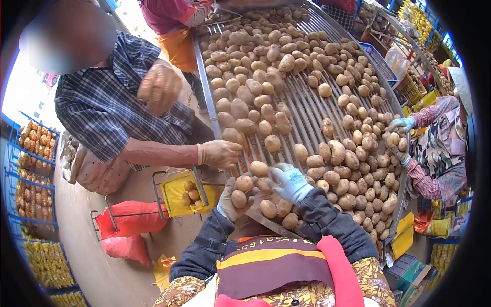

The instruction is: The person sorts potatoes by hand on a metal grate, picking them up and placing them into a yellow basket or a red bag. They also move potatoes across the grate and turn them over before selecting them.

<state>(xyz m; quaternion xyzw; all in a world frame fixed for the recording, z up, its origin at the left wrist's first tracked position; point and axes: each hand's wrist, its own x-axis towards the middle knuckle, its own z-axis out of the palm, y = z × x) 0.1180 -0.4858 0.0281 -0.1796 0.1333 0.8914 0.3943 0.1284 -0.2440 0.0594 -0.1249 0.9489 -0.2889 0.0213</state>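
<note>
My left hand [234, 198], in a pale glove, is closed around two potatoes [239, 198] at the near left corner of the sorting table. My right hand [290, 181], in a white and light-blue glove, lies over the near edge of the table, with its fingers toward a potato [262, 184]; whether it grips that potato is unclear. Another potato [259, 168] sits between and just beyond my hands. Loose potatoes [268, 209] lie below my right hand. Many more potatoes [353, 174] cover the slatted metal table [307, 110].
A co-worker in a plaid shirt [110, 110] stands at the left, one gloved hand [220, 154] close to mine. Another co-worker [440, 140] holds potatoes at the right. Beside the table's left edge hang a yellow bag [176, 192] and a red bag [130, 217] on metal frames.
</note>
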